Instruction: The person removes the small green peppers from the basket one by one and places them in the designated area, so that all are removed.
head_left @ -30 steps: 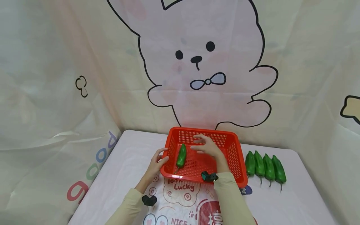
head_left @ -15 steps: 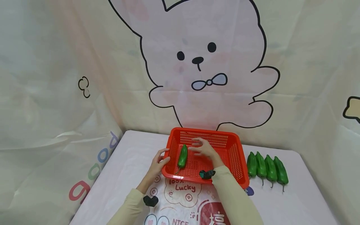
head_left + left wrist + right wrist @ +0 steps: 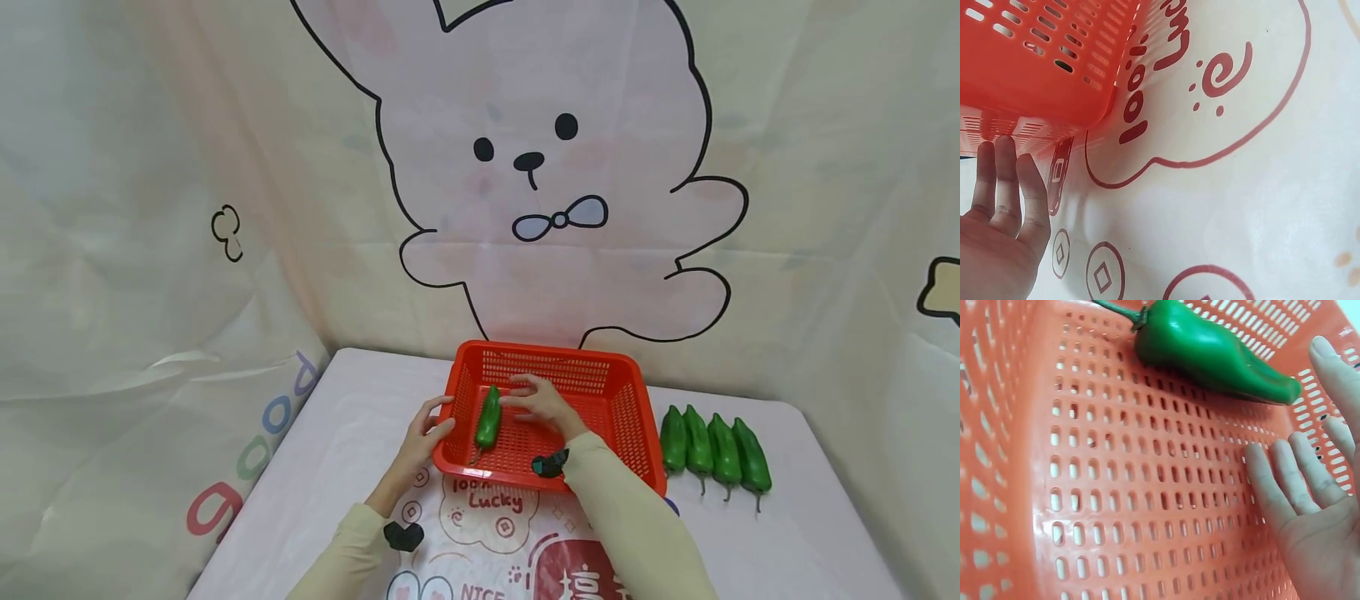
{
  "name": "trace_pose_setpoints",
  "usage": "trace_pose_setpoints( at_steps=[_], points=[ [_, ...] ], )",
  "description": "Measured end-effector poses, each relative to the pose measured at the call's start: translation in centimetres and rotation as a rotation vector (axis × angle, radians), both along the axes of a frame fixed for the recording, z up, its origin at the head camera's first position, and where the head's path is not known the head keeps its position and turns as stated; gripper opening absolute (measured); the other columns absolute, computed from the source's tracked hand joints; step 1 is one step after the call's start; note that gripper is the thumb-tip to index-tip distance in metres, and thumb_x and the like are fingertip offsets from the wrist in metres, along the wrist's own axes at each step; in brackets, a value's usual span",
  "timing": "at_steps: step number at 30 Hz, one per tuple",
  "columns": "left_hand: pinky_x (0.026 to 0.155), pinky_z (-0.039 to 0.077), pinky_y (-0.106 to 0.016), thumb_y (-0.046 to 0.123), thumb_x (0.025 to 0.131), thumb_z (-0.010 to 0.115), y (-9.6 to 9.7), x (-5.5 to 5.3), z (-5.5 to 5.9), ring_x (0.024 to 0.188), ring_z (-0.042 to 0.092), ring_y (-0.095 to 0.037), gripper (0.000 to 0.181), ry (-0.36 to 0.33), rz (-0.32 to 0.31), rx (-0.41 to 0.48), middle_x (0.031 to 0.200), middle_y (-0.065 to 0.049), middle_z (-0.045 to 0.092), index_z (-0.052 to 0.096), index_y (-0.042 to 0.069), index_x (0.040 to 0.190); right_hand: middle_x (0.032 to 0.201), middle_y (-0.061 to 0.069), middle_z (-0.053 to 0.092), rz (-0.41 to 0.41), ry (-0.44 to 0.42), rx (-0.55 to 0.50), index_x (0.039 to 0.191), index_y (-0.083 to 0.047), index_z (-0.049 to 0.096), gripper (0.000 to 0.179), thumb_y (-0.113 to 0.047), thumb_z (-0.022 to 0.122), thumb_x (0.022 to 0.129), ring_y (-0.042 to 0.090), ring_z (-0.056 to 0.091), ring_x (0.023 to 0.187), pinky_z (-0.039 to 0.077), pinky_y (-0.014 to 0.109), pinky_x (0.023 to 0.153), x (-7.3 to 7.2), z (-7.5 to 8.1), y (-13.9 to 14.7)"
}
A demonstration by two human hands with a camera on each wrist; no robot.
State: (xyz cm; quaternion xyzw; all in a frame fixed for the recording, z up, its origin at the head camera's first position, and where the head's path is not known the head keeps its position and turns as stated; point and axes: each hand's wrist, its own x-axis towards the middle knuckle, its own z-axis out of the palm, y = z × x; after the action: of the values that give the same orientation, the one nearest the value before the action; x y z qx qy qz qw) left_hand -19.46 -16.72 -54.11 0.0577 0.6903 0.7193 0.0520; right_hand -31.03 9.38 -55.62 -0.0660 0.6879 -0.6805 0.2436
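A red perforated plastic basket (image 3: 592, 412) sits on the table in the head view. Inside it, toward the left, lies one green pepper (image 3: 488, 421) with its stem toward the person. My left hand (image 3: 416, 440) is at the basket's left side. In the left wrist view its extended fingers (image 3: 1007, 181) reach up to the outer wall. My right hand (image 3: 549, 407) is over the basket's inside, just right of the pepper, fingers spread and holding nothing. In the right wrist view the pepper (image 3: 1210, 353) lies beyond the fingertips, with a gap between.
Several green peppers (image 3: 712, 446) lie side by side right of the basket, stems toward the person. The white table (image 3: 810, 533) bears a printed cover with red lettering (image 3: 495, 500). A cartoon-printed curtain (image 3: 615, 283) stands close behind the basket.
My right hand has moved slightly down and left, closer to the pepper in the basket. The left hand stays at the basket's side. The whole view has shifted slightly.
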Motion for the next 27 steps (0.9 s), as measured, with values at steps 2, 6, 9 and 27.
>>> trace_pose_setpoints(
  at_steps=[2,6,9,27],
  points=[
    [0.084,0.057,-0.054,0.014,0.104,0.06,0.0,0.0,0.1,0.108,0.056,-0.057,0.048,-0.005,-0.001,-0.003,0.116,-0.021,0.054,0.044,0.009,0.149,0.141,0.034,0.046,0.0,0.001,-0.003,0.149,0.002,0.042,0.064,-0.004,0.074,0.093,0.045,0.058,0.119,0.049,0.057,0.097,-0.1,-0.2,-0.2],
    [0.082,0.058,-0.052,0.014,0.104,0.06,0.1,0.0,0.2,0.105,0.058,-0.055,0.048,-0.017,0.0,-0.005,0.113,-0.019,0.054,0.044,0.009,0.149,0.139,0.033,0.047,0.013,0.033,0.027,0.148,0.003,0.043,0.066,-0.005,0.076,0.092,0.041,0.06,0.115,0.053,0.055,0.093,-0.3,-0.5,-0.6],
    [0.082,0.059,-0.051,0.014,0.104,0.06,0.1,0.1,0.4,0.104,0.058,-0.056,0.048,-0.021,-0.001,-0.002,0.112,-0.019,0.054,0.043,0.009,0.149,0.137,0.03,0.05,0.014,0.048,0.064,0.147,0.003,0.046,0.067,-0.007,0.079,0.09,0.037,0.061,0.113,0.055,0.052,0.091,-0.4,-0.6,-0.9],
    [0.081,0.06,-0.047,0.016,0.104,0.061,0.2,-0.1,0.3,0.107,0.056,-0.058,0.049,-0.03,0.007,-0.009,0.115,-0.02,0.054,0.043,0.009,0.149,0.123,0.025,0.059,0.045,0.102,0.205,0.142,0.005,0.05,0.065,-0.004,0.082,0.086,0.034,0.065,0.104,0.058,0.045,0.086,-0.7,-0.4,-2.9]
  ],
)
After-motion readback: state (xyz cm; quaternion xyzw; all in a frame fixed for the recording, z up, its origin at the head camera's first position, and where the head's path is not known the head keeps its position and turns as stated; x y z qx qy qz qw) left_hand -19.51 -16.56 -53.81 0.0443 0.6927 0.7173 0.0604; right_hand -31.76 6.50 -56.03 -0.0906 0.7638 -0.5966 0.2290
